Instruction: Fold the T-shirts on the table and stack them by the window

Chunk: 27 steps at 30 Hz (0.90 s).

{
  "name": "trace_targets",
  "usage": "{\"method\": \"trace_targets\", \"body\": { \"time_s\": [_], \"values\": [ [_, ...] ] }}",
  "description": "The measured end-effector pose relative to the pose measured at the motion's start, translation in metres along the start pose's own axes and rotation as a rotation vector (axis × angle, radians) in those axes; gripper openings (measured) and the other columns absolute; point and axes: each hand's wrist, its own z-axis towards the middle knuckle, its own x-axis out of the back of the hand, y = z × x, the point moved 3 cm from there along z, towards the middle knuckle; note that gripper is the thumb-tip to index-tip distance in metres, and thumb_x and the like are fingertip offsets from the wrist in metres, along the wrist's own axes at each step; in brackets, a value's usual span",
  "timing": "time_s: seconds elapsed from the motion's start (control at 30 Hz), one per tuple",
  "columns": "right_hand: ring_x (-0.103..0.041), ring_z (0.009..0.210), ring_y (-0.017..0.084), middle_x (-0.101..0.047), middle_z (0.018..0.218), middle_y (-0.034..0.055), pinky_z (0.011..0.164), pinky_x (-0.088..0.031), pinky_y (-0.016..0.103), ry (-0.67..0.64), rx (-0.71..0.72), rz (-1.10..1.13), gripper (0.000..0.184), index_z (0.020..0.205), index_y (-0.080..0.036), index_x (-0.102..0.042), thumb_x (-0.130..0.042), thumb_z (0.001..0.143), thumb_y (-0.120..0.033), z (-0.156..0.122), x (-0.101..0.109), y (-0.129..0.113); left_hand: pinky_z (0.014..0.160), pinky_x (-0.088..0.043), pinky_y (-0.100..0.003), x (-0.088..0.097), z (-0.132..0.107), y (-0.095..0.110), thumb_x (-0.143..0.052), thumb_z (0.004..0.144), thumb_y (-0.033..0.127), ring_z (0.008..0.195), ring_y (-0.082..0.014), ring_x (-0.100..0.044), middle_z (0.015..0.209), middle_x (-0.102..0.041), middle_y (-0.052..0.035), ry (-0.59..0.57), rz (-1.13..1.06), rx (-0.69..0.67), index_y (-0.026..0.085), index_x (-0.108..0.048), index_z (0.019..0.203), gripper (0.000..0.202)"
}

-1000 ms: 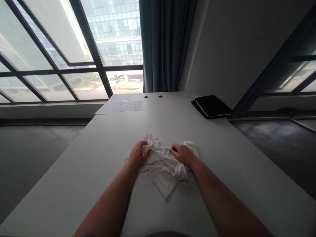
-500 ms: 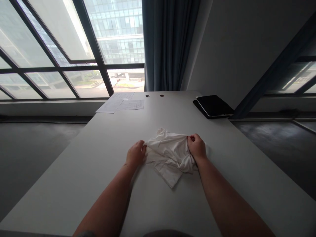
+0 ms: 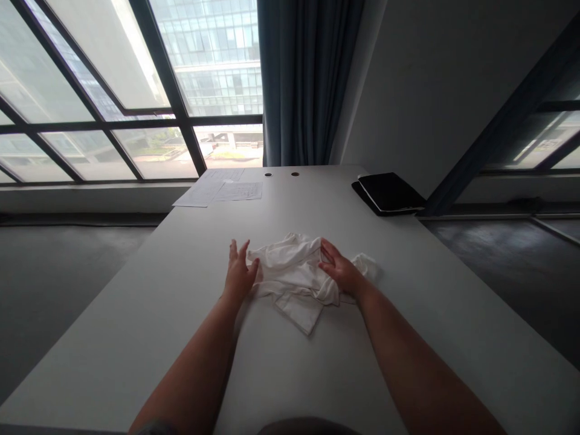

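Note:
A crumpled white garment (image 3: 294, 266), its exact kind not clear from the folds, lies on the white table (image 3: 272, 374). One squared flap of it points toward me, and a bunched part spreads out past my right wrist. At the garment's left edge is my left hand (image 3: 239, 273), open, with the fingers spread and pointing up. My right hand (image 3: 339, 269) rests against the right part of the cloth. Its fingers are stretched out and the thumb stands apart from them, touching the fabric.
Sheets of paper (image 3: 217, 190) lie at the table's far left corner. Black flat cases or folders (image 3: 392, 192) are stacked at the far right edge. Two round holes sit near the back edge, before a dark blue curtain (image 3: 303, 84) and large windows (image 3: 217, 60).
Both hands were pinching the garment's edges and pulling it taut. Now the left fingers have let go and spread; the right hand has moved left and opened over the slackened cloth.

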Motion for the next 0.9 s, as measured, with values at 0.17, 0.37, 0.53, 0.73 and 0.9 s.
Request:
{"method": "trace_targets", "body": {
  "time_s": [0.17,0.37,0.53,0.73,0.9],
  "values": [
    [-0.026,0.157,0.032,-0.024,0.173,0.0074,0.126,-0.029,0.051,-0.293,0.157,-0.246,0.054,0.142,-0.027,-0.065,-0.069,0.089,-0.039,-0.01,-0.021,-0.018,0.116,-0.041,-0.048,-0.021,-0.033,0.05,-0.063,0.095,0.032,0.133,-0.0289,-0.053,0.14,-0.061,-0.0089,-0.445,0.272,-0.415,0.027,-0.069,0.122,0.027],
    [-0.043,0.149,0.032,-0.042,0.164,0.0113,0.123,-0.035,0.052,-0.227,0.158,-0.299,0.048,0.134,-0.025,-0.07,-0.071,0.088,-0.037,-0.005,-0.019,-0.007,0.106,-0.047,-0.043,-0.037,-0.054,0.068,-0.077,0.086,0.036,0.12,-0.0274,-0.06,0.125,-0.067,-0.0044,-0.845,0.276,-0.488,0.028,-0.071,0.111,0.027],
    [-0.051,0.142,0.032,-0.054,0.153,0.0144,0.121,-0.039,0.051,-0.099,0.121,-0.321,0.041,0.125,-0.021,-0.075,-0.072,0.086,-0.035,0.003,-0.01,0.015,0.111,-0.044,-0.043,-0.037,-0.045,0.051,-0.065,0.094,0.026,0.126,-0.0255,-0.06,0.134,-0.067,-0.0043,-0.749,0.363,-0.383,0.025,-0.07,0.093,0.005],
    [-0.061,0.128,0.028,-0.066,0.134,0.0126,0.115,-0.046,0.048,0.087,0.125,-0.285,0.031,0.118,-0.023,-0.075,-0.061,0.092,-0.033,0.001,0.016,0.015,0.121,-0.035,-0.048,-0.018,-0.019,0.012,-0.055,0.097,0.02,0.138,-0.0256,-0.055,0.15,-0.06,-0.0063,-0.525,0.579,-0.153,0.023,-0.069,0.11,0.019],
    [-0.06,0.13,0.029,-0.066,0.137,0.0098,0.114,-0.045,0.047,-0.193,0.138,-0.27,0.042,0.13,-0.026,-0.071,-0.069,0.089,-0.037,-0.02,0.019,-0.003,0.112,-0.04,-0.056,0.017,0.005,-0.01,-0.053,0.097,0.025,0.148,-0.0358,-0.041,0.158,-0.05,-0.0136,-0.209,0.802,0.152,0.021,-0.071,0.111,0.023]
  ]
}}
